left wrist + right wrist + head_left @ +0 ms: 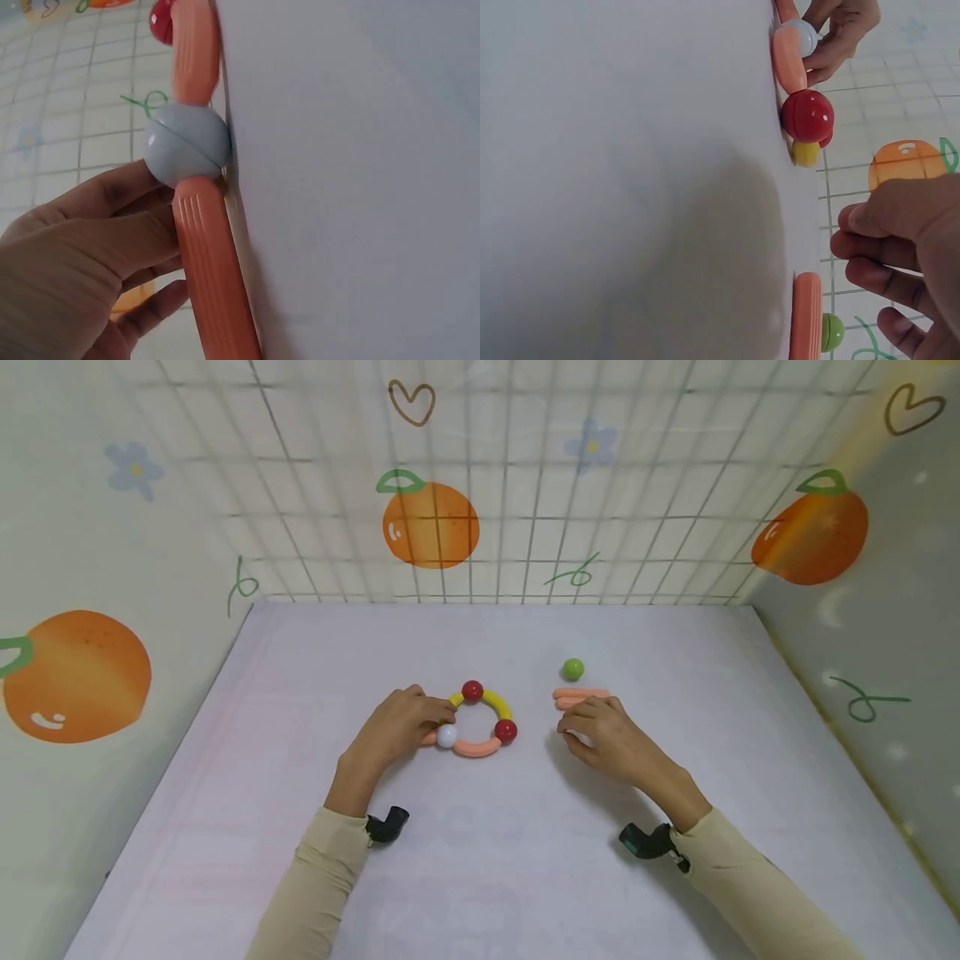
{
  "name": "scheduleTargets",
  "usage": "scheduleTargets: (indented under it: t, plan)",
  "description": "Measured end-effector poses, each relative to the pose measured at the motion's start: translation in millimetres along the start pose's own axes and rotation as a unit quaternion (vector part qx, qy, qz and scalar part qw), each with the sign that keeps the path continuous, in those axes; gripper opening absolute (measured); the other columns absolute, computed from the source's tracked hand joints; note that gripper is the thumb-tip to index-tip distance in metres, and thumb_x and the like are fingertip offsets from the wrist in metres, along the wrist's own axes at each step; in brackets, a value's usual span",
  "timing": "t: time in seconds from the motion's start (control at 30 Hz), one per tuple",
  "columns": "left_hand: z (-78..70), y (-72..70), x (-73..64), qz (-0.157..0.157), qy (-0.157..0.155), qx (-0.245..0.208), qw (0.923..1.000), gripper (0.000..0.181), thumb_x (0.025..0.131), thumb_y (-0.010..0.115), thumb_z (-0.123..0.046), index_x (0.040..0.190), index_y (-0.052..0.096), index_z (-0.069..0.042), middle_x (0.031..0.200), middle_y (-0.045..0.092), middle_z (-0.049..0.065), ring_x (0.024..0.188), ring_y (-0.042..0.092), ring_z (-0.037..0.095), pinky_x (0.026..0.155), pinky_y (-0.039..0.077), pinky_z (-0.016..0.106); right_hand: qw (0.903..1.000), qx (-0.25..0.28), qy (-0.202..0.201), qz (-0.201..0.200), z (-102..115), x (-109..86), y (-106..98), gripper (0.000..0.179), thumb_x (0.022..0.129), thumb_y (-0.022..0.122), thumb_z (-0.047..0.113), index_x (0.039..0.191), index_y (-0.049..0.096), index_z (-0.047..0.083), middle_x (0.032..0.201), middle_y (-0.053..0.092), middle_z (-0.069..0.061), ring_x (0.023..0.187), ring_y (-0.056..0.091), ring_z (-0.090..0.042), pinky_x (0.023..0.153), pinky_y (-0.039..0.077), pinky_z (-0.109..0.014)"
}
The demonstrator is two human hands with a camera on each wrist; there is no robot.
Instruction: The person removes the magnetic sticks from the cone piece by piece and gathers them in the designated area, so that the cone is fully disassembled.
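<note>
Beige sleeves (pixel 318 868) reach over the white table (pixel 450 877), a small black device (pixel 387 825) at each wrist. Left hand (pixel 397 727) and right hand (pixel 603 739) lie about level, midway between the table's left and right edges. The left has its fingers curled narrowly round the left side of a bead-and-stick ring (pixel 477 748); which piece they pinch is partly hidden, as is whether the ring closes there. The right is empty, fingers loosely bent, thumb close to the forefinger, just on the near side of two pink sticks (pixel 581 693). From its near side outward, the ring shows a curved pink piece between a white ball (pixel 446 736) and a red ball (pixel 506 731), then a yellow curve (pixel 497 703) running to another red ball (pixel 472 691). Those loose sticks lie side by side, more toward the table's right edge; beyond them, nearer the far edge, sits a green ball (pixel 573 669). Behind the far edge stands a grid (pixel 517 539) with printed oranges (pixel 431 525).
</note>
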State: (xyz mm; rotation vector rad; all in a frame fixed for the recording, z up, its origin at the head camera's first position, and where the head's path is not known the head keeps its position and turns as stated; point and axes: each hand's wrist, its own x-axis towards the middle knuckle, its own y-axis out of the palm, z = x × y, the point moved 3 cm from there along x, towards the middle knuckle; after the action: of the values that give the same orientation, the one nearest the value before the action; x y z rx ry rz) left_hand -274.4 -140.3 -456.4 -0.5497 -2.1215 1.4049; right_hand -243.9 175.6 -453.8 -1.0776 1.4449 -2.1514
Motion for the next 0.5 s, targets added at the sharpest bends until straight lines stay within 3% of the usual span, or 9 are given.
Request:
scheduleTargets:
  t: [0.2,0.4,0.5]
  plan:
    - [0.9,0.3,-0.3,-0.022,0.024,0.023,0.9992,0.02,0.085,0.08,-0.009,0.104,0.079,-0.016,0.111,0.073,-0.005,0.097,0.057,0.022,0.08,0.046,0.037,0.9999,0.005,-0.006,-0.007,2.6,-2.7,0.9,0.015,0.081,0.08,0.001,0.091,0.074,0.01,0.099,0.072,-0.002,0.104,0.062,-0.026,0.077,0.039,-0.046]
    - [-1.1,8.5,2.5,-0.015,-0.006,0.023,0.9996,0.017,0.085,0.082,-0.021,0.1,0.078,-0.016,0.104,0.07,-0.004,0.097,0.055,0.019,0.083,0.045,0.037,0.9997,0.003,-0.017,-0.016,7.4,-3.9,-1.1,0.016,0.08,0.081,0.001,0.092,0.074,0.009,0.097,0.071,-0.002,0.101,0.062,-0.026,0.075,0.039,-0.045]
    - [-6.8,16.0,6.0,-0.029,-0.018,0.016,0.9993,0.019,0.083,0.084,-0.026,0.097,0.077,-0.014,0.095,0.068,-0.004,0.09,0.055,0.017,0.079,0.044,0.036,0.9996,0.005,-0.016,-0.023,9.9,-4.9,-2.0,0.016,0.079,0.081,0.0,0.091,0.075,0.009,0.096,0.071,-0.002,0.1,0.062,-0.026,0.075,0.039,-0.046]
